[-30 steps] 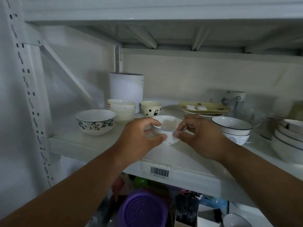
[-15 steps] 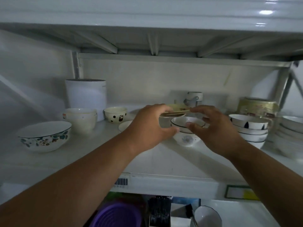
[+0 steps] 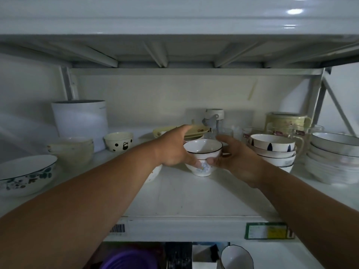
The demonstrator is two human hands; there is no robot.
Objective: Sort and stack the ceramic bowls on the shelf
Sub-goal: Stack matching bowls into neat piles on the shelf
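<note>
The left hand (image 3: 174, 150) and the right hand (image 3: 235, 160) both grasp the small dark-rimmed bowl (image 3: 203, 156) from its two sides; the bowl stands on the shelf (image 3: 194, 199). Relative to this bowl, the stack of patterned bowls (image 3: 272, 150) is just to the right; the spotted cup (image 3: 118, 141) is well to the left.

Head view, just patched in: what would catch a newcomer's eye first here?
First, both hands meeting mid-shelf on a small black-rimmed bowl with a blue flower: the left hand and right hand each pinch its side, so the grip is two-handed. Right of it stands a stack of bowls with dark leaf marks. At the far left sits a wide floral bowl.
</note>
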